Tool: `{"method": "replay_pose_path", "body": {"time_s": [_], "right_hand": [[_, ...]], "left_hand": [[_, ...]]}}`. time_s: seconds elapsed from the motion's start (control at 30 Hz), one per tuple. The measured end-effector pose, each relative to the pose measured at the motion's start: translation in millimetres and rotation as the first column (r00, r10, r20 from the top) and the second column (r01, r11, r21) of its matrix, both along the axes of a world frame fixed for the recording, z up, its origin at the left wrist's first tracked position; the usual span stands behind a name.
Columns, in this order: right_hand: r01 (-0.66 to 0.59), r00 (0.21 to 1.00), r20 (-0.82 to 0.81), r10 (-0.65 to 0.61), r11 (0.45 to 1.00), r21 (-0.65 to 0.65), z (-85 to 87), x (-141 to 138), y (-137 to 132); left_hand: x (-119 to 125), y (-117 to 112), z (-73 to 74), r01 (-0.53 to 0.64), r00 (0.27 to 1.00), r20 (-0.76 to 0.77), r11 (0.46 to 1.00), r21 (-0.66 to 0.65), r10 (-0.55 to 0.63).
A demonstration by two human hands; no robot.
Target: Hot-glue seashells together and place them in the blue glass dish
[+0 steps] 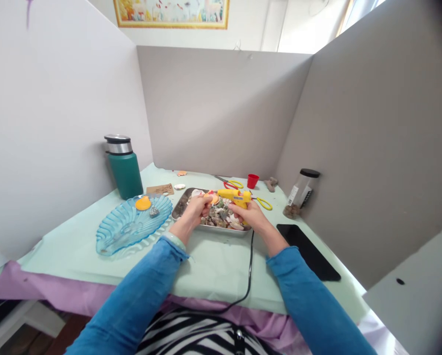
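Observation:
My right hand is wrapped round the handle of a yellow glue gun, its nozzle pointing left. Between the fingers of my left hand is a small orange shell-like piece, right by the nozzle; whether they touch I cannot tell. Both hands are over a metal tray filled with shells and small stones. From the glue gun a black cord runs down over the table's front edge.
A blue shell-shaped plate bears an orange piece; a green bottle stands behind it. Scissors and a red cup lie beyond the tray. At right are a clear jar and a black flat slab. Grey panels enclose the table.

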State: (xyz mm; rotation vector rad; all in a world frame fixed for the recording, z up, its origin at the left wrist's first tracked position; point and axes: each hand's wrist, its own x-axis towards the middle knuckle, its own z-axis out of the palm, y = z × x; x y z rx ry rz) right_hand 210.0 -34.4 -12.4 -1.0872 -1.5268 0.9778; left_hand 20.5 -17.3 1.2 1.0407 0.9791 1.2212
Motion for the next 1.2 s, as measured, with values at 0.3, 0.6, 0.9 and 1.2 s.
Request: {"method": "replay_pose_path", "body": {"time_s": [0.3,0.6,0.9,1.2], "right_hand": [[-0.006,0.996,0.089,0.003,0.999,0.037,-4.2,3,5],[0.077,0.997,0.028,-0.078,0.996,0.043,-6.6,3,8],[0.044,0.999,0.010,-0.044,0.999,0.031,-10.7,3,9],[0.088,0.995,0.051,-0.090,0.996,0.034,-4.4,-1,4]], "left_hand": [[1,0,0.5,-0.035,0.999,0.038,0.998,0.045,0.034],[2,0,0.2,-0.079,0.997,0.006,0.994,0.079,0.079],[4,0,-0.8,-0.130,0.990,-0.039,0.989,0.073,0.133],[6,0,-1.3,-0.177,0.976,-0.105,0.978,0.111,0.189]]}}
